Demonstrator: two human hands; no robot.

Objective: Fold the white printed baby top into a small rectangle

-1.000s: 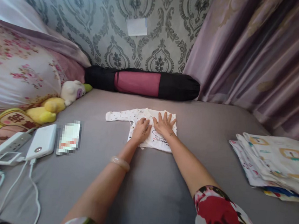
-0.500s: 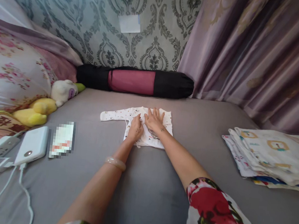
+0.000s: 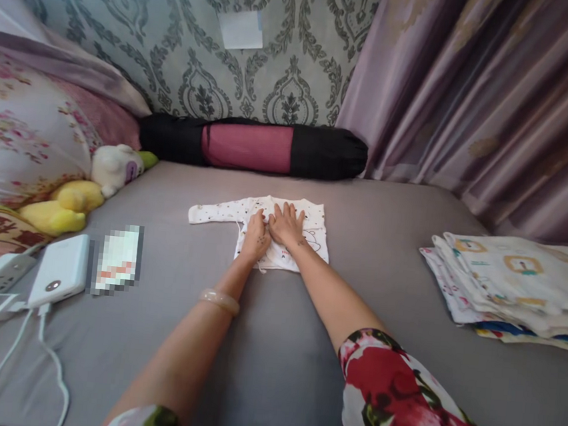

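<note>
A small white baby top (image 3: 313, 226) with dark dots lies flat on the grey bed sheet (image 3: 271, 346), one sleeve stretched out to the left. My left hand (image 3: 256, 235) rests on the garment's left part with its fingers curled together, seemingly pinching the fabric. My right hand (image 3: 287, 223) lies flat beside it on the middle of the garment, fingers stretched out. The two hands touch each other. A pale bangle (image 3: 219, 299) sits on my left wrist.
A stack of folded printed cloths (image 3: 513, 285) lies at the right. A black and pink roll (image 3: 250, 146) lies along the wall. At the left are plush toys (image 3: 77, 196), a white power bank (image 3: 57, 271) with cables, and a floral pillow (image 3: 14, 140). A curtain (image 3: 485, 105) hangs at the right.
My right hand has slid left across the garment until it meets my left hand. The view has shifted slightly.
</note>
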